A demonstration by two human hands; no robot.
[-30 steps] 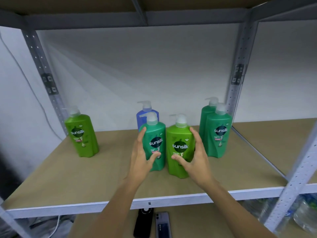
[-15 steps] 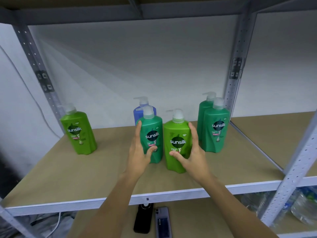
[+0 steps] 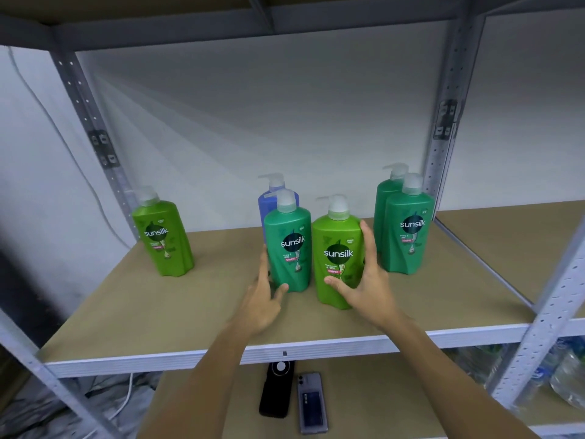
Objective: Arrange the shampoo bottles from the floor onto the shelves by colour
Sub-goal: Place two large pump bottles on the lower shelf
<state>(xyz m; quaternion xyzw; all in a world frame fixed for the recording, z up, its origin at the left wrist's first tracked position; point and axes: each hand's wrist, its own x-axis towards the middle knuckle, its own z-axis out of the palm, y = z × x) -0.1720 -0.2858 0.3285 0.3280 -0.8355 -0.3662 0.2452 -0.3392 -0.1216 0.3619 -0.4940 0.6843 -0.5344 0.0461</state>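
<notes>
Half-hidden bottles
A blue plastic pump bottle [image 3: 265, 210] stands mostly behind the teal-green plastic pump bottle [image 3: 289, 248]; clear plastic bottles [image 3: 569, 378] run off-frame.

I am holding two upright pump bottles side by side on the shelf [image 3: 158, 312]: the teal bottle [image 3: 289, 245] in my left hand [image 3: 261, 301], the lime bottle [image 3: 338, 258] in my right hand [image 3: 368, 288]. A blue bottle [image 3: 269, 201] is standing just behind the teal one.

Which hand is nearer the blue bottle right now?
Left. The left hand holds the teal bottle directly in front of the blue bottle; the right hand holds the lime bottle, farther right.
</notes>
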